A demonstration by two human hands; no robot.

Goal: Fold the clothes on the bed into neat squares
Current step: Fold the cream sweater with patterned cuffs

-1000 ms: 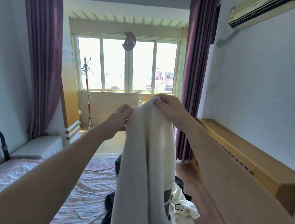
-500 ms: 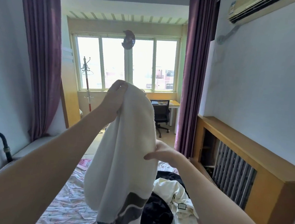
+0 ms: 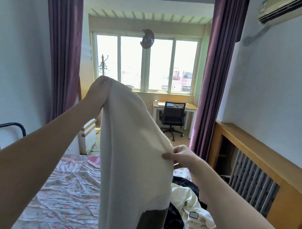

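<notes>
A cream knitted garment with a dark brown band near its lower edge hangs in the air over the bed. My left hand grips its top edge, held high. Lower and to the right, my right hand pinches its right edge between thumb and fingers. On the pink floral sheet at the right lie a crumpled cream shirt with a small label and a black garment, partly hidden behind the hanging knit.
A metal bed rail stands at the left. A wooden radiator cover runs along the right wall. Beyond purple curtains are a desk, an office chair, a coat stand and windows.
My right hand has dropped from the garment's top down its right side and now pinches the edge lower. The left hand stays high and has spread the knit wider.
</notes>
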